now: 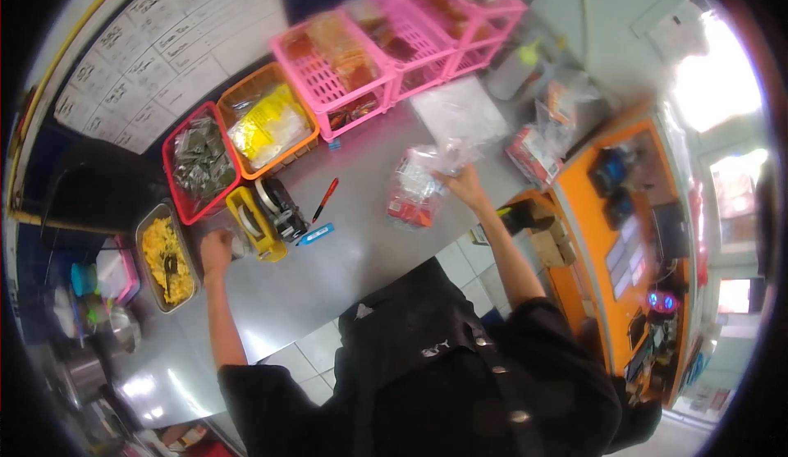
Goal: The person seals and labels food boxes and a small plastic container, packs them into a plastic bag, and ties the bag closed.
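Note:
My right hand [465, 186] is closed on the gathered top of a clear plastic bag [412, 188] with red and white printing or a red and white pack inside, held at the steel counter. My left hand [216, 252] is curled into a fist over the counter, beside a metal tray [194, 286] of yellow food with a dark utensil in it. A small pale object [240, 245] shows at the fist's right side; whether it is held is unclear. Close by stand a yellow tape dispenser [256, 226] and a black one [281, 209].
A red basket [238, 180] of green packets, an orange basket [310, 139] with a yellow and white bag, and pink stacked racks [328, 111] line the back. A red pen [326, 199], blue object [316, 234], white sheets [461, 111] and red-white box [532, 155] lie on the counter.

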A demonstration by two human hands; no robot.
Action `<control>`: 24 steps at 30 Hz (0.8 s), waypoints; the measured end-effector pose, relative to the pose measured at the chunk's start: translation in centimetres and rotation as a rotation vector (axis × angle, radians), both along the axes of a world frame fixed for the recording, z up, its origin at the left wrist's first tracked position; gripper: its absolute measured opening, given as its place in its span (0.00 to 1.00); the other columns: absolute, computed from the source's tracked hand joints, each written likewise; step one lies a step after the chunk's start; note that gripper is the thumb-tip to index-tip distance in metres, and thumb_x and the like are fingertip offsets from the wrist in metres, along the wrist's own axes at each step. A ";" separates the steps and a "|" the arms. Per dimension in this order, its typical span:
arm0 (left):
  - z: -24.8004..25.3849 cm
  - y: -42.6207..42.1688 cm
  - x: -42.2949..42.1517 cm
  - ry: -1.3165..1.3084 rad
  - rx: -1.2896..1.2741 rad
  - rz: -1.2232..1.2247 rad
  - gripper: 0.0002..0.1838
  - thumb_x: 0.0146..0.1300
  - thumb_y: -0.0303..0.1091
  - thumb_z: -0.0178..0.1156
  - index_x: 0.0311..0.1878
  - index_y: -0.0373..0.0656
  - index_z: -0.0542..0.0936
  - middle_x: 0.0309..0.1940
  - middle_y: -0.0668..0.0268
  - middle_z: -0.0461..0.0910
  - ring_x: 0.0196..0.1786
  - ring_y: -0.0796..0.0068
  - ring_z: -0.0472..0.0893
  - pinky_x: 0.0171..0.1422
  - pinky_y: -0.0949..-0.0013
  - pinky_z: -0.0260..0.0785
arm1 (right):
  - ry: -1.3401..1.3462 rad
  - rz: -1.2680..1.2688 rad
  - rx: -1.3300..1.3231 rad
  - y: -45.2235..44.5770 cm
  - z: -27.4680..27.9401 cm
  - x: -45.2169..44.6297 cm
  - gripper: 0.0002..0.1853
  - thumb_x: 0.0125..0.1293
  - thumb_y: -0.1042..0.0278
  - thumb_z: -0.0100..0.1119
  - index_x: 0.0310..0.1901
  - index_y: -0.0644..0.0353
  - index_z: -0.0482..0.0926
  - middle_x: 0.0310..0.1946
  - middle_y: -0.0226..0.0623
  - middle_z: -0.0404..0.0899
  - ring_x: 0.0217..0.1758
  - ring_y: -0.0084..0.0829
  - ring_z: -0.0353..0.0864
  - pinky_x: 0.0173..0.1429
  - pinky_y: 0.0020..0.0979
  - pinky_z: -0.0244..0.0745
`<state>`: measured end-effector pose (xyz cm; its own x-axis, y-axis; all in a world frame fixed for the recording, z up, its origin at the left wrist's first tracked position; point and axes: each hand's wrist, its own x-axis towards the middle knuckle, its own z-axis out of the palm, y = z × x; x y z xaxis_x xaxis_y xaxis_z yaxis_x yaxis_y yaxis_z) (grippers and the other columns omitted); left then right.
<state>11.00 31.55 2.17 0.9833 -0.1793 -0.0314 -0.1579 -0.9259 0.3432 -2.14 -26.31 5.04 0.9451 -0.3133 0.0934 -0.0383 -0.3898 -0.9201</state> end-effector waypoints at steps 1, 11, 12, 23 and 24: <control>0.3 0.0 -0.3 0.003 -0.001 -0.012 0.07 0.60 0.32 0.64 0.35 0.38 0.85 0.34 0.47 0.84 0.39 0.48 0.85 0.46 0.51 0.74 | 0.003 -0.012 -0.001 -0.3 0.2 0.3 0.23 0.56 0.70 0.73 0.52 0.67 0.79 0.45 0.40 0.83 0.50 0.30 0.81 0.56 0.33 0.75; 0.5 0.2 -2.7 -0.311 -0.495 0.352 0.07 0.68 0.30 0.63 0.42 0.35 0.82 0.39 0.61 0.87 0.41 0.72 0.84 0.47 0.68 0.76 | 0.283 0.099 -0.024 -0.7 3.1 1.7 0.23 0.53 0.64 0.75 0.49 0.67 0.81 0.41 0.42 0.85 0.43 0.30 0.83 0.50 0.33 0.77; 0.1 0.4 -2.6 -0.343 -0.531 0.364 0.08 0.68 0.30 0.63 0.44 0.35 0.83 0.40 0.62 0.86 0.42 0.73 0.84 0.48 0.69 0.76 | 0.222 0.105 0.022 -1.0 2.1 1.7 0.23 0.53 0.64 0.75 0.48 0.67 0.81 0.41 0.42 0.85 0.42 0.29 0.83 0.49 0.33 0.77; 3.4 -8.0 -3.8 -0.631 -0.635 0.480 0.12 0.68 0.33 0.64 0.47 0.34 0.84 0.38 0.64 0.85 0.39 0.79 0.80 0.44 0.74 0.73 | 0.054 -0.048 0.324 1.7 0.4 0.2 0.15 0.56 0.67 0.74 0.42 0.67 0.85 0.36 0.33 0.85 0.38 0.23 0.80 0.44 0.28 0.74; 2.4 -7.5 -3.6 -0.627 -0.635 0.477 0.12 0.68 0.33 0.64 0.47 0.34 0.84 0.38 0.64 0.85 0.39 0.79 0.80 0.44 0.74 0.73 | 0.022 -0.102 0.347 1.5 0.4 0.0 0.14 0.56 0.69 0.73 0.42 0.67 0.85 0.36 0.32 0.85 0.38 0.22 0.80 0.43 0.28 0.74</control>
